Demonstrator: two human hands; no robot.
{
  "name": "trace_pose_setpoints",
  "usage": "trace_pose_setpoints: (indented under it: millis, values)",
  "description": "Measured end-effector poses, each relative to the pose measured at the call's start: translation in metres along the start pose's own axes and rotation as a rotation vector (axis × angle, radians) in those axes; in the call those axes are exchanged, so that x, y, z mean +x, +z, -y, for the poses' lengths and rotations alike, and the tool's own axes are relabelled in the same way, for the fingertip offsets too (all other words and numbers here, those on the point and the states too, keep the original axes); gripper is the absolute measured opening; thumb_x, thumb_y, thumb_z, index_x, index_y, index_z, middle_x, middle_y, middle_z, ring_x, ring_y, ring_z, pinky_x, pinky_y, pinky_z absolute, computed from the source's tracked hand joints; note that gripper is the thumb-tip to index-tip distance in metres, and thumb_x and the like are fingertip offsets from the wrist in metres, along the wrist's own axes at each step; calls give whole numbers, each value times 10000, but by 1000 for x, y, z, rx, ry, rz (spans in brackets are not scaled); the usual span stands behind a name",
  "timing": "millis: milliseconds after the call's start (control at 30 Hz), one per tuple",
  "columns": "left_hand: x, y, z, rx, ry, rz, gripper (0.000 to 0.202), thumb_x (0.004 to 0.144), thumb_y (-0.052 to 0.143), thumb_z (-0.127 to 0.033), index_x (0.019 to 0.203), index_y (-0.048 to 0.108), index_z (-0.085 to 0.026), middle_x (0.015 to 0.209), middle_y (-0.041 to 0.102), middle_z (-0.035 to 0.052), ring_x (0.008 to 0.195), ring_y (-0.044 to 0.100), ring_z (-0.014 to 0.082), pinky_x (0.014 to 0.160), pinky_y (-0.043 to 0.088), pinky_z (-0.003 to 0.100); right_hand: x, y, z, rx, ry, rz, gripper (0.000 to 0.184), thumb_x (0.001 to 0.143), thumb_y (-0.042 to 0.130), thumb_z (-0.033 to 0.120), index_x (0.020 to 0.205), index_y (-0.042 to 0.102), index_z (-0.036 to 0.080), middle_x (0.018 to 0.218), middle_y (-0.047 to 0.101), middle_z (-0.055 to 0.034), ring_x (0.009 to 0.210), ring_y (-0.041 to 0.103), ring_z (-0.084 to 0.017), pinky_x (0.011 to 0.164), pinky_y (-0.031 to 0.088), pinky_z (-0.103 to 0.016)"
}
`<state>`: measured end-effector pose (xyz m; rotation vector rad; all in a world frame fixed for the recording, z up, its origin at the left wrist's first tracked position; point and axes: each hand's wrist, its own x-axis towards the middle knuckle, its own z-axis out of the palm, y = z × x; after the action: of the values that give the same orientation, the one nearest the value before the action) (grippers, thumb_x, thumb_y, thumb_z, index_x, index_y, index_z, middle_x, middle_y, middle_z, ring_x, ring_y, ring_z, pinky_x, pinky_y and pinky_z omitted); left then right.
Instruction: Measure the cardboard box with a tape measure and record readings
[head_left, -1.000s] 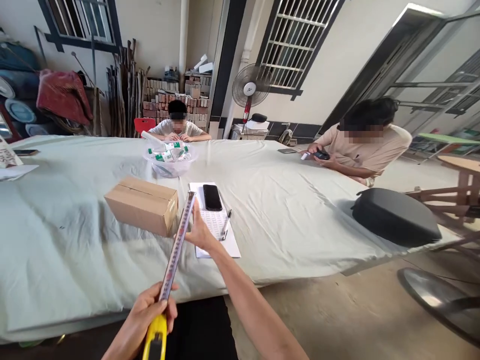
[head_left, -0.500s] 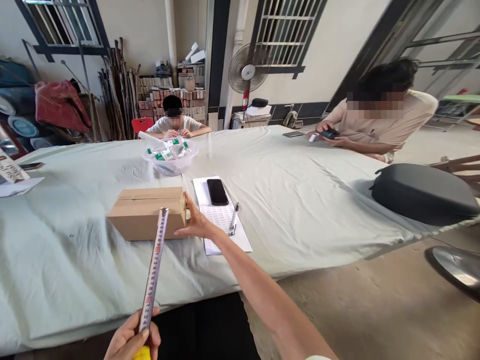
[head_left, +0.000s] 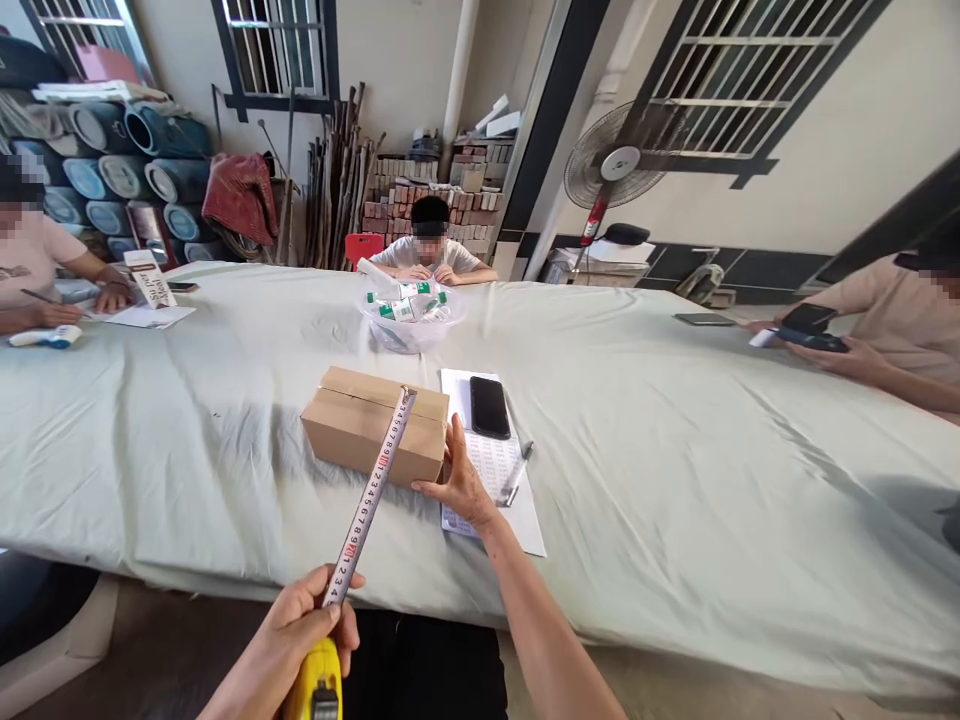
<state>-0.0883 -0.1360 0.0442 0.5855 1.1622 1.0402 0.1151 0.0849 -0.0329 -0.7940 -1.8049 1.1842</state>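
My left hand (head_left: 304,620) is closed around a yellow tape measure (head_left: 319,680), its black button facing up. From it the metal blade (head_left: 367,495) runs out at a slant, its hooked tip appearing over the top of a brown cardboard box (head_left: 360,435). I cannot tell whether the tip touches the box. My right hand (head_left: 461,480) grips the right end of the box, thumb at the lower front corner and fingers along the side. Beside that hand lie printed sheets (head_left: 487,460) with a black phone (head_left: 490,407) and a pen (head_left: 516,473) on them.
A pale cloth (head_left: 225,500) covers the long table. Behind the box stands a clear basin (head_left: 411,335) of plastic bottles. People sit at the far side, left and right. A fan (head_left: 619,165), bricks and poles stand along the wall.
My view has swung left, bringing a person and stacked barrels into sight. The box now appears turned, its right end nearer me. More of the tape measure's yellow case shows.
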Motion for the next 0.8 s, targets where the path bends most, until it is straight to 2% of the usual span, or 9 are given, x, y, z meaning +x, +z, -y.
trace_pose_setpoints:
  millis: [67, 167, 233, 400, 533, 667, 800]
  values:
    - [-2, 3, 0, -21, 2, -3, 353, 774, 647, -355, 1058, 644, -146, 680, 641, 40, 535, 572, 147, 548, 387, 262, -2, 0, -3, -62, -51, -39, 1244, 660, 815, 354, 1460, -130, 475, 1614, 76, -41, 1395, 349, -328, 1101, 348, -584]
    - [-6, 9, -3, -60, -16, 6, 322, 775, 634, -324, 1048, 636, -154, 677, 640, 35, 515, 560, 137, 530, 380, 253, -5, 2, -8, -195, -170, -113, 1250, 649, 822, 357, 1488, -104, 403, 1608, 101, -89, 1460, 184, -338, 1128, 279, -603]
    - [-8, 12, -4, -67, -30, 12, 298, 775, 627, -304, 1035, 632, -158, 679, 640, 32, 513, 558, 130, 525, 376, 244, -7, 3, -9, -249, -249, -129, 1230, 663, 814, 342, 1495, -92, 384, 1607, 99, -95, 1475, 123, -327, 1135, 273, -595]
    - [-7, 6, 8, -21, 4, 13, 314, 774, 634, -344, 1023, 631, -152, 659, 647, 34, 490, 563, 135, 514, 378, 247, -5, 3, -5, -314, -358, -130, 1221, 650, 829, 322, 1512, -35, 336, 1606, 82, -115, 1465, 155, -351, 1114, 337, -579]
    - [-8, 1, 15, 19, -31, 7, 325, 784, 635, -346, 1042, 619, -149, 670, 650, 36, 507, 569, 142, 540, 390, 258, -2, 1, -3, -384, -386, -157, 1184, 676, 808, 314, 1516, -27, 311, 1592, 137, -126, 1459, 174, -357, 1085, 390, -570]
    - [-7, 4, 12, 56, -30, -39, 342, 786, 637, -351, 1063, 611, -152, 687, 643, 34, 553, 578, 148, 565, 399, 259, -1, 1, -4, -414, -403, -167, 1132, 704, 777, 303, 1516, -12, 312, 1574, 191, -120, 1458, 180, -349, 1076, 400, -568]
    - [1, 7, 15, 129, 4, -59, 400, 764, 643, -368, 1094, 615, -144, 681, 628, 30, 576, 576, 165, 568, 415, 273, -1, 1, -7, -416, -389, -170, 1150, 687, 790, 292, 1514, -9, 311, 1581, 154, -128, 1456, 180, -351, 1067, 408, -556]
